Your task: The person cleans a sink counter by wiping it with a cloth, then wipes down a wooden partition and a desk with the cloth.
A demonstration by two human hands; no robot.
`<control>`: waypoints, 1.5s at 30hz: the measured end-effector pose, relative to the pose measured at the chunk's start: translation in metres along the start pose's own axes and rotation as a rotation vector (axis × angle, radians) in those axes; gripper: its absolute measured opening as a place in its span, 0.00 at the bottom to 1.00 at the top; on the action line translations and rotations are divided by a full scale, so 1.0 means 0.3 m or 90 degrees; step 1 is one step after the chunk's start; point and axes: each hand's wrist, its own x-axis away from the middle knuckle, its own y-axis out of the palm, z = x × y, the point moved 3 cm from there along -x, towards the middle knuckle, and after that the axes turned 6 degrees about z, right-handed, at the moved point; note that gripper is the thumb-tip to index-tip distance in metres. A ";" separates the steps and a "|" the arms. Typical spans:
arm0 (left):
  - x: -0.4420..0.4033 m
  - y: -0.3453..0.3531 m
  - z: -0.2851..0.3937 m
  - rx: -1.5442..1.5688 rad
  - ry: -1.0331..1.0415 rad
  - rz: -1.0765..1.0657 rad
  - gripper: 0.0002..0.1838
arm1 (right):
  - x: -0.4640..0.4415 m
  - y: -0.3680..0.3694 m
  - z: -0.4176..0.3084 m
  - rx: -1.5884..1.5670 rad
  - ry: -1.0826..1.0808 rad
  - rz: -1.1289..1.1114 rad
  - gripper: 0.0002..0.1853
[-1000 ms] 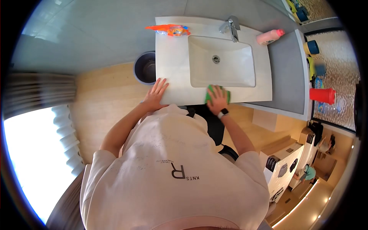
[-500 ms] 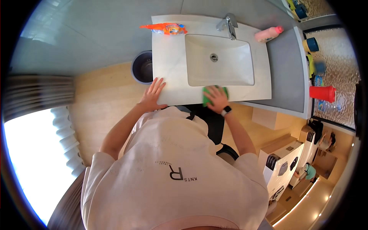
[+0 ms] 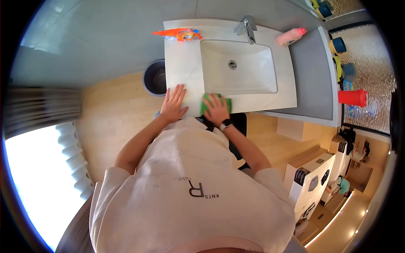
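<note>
My right hand (image 3: 216, 109), with a watch on its wrist, presses a green cloth (image 3: 228, 103) onto the front strip of the white countertop (image 3: 184, 63), below the sink's near left corner. Its fingers lie over the cloth, hiding much of it. My left hand (image 3: 174, 105) rests flat on the countertop's front left corner, fingers stretched out and holding nothing. The white sink basin (image 3: 242, 78) is set into the countertop, with a chrome faucet (image 3: 249, 30) behind it.
An orange packet (image 3: 180, 34) lies at the back left of the countertop, and a pink bottle (image 3: 291, 37) lies at the back right. A dark bucket (image 3: 155, 78) stands on the floor at left. A red cup (image 3: 352, 97) is on the right-hand shelf.
My right hand has slid the green cloth leftward along the front of the countertop, closer to my left hand. My left hand has shifted slightly right, staying flat on the surface.
</note>
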 end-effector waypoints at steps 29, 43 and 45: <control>-0.015 0.021 -0.021 -0.042 0.058 -0.031 0.39 | 0.041 0.032 0.067 -0.071 -0.061 0.069 0.34; -0.029 0.016 -0.009 -0.050 0.060 -0.039 0.41 | 0.173 -0.109 0.532 0.057 0.281 0.091 0.36; -0.026 0.021 -0.005 -0.053 0.049 -0.040 0.41 | 0.078 -0.068 0.269 -0.033 0.199 0.048 0.35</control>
